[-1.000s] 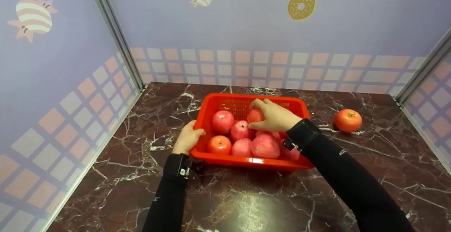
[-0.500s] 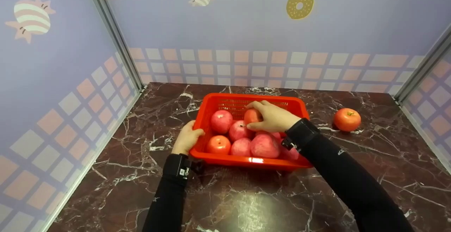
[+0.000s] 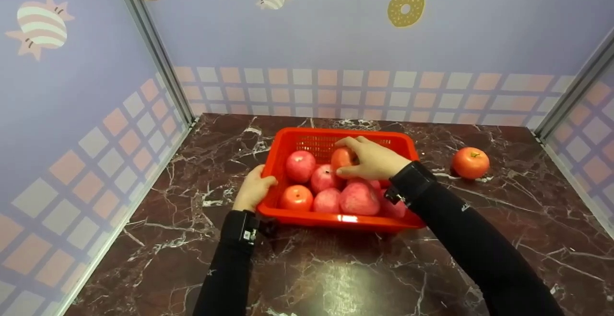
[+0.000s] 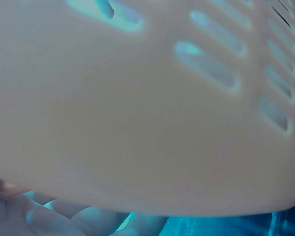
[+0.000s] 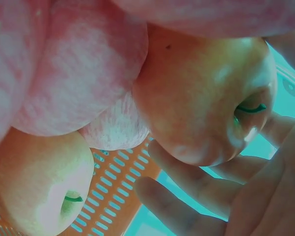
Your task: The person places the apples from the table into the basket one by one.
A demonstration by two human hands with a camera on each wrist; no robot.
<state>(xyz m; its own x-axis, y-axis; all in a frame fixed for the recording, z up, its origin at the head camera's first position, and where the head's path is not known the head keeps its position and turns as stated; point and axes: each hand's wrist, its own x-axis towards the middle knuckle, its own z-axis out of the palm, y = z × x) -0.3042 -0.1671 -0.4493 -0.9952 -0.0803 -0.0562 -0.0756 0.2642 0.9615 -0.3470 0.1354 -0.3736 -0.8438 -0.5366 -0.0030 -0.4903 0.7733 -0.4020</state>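
A red plastic basket (image 3: 307,217) with slotted walls holds several apples. My left hand (image 3: 253,189) grips its left rim, thumb over the edge; in the left wrist view the basket wall (image 4: 113,108) fills most of the picture, with the fingers (image 4: 54,219) along its lower edge. My right hand (image 3: 374,158) reaches inside and holds an orange-red apple (image 3: 341,158) near the back middle. From the right wrist, that apple (image 5: 201,98) shows its green stem, the fingers around it. Pinkish apples (image 3: 326,178) lie beside it, and an orange one (image 3: 296,198) sits front left.
One orange-red apple (image 3: 470,163) stands on the dark marbled table (image 3: 336,273), right of the basket. A purple patterned panel (image 3: 307,33) closes off the back, with side panels at left and right.
The held apple and my right hand have shifted slightly left within the basket. My left hand keeps its grip on the rim, and the basket stays in place.
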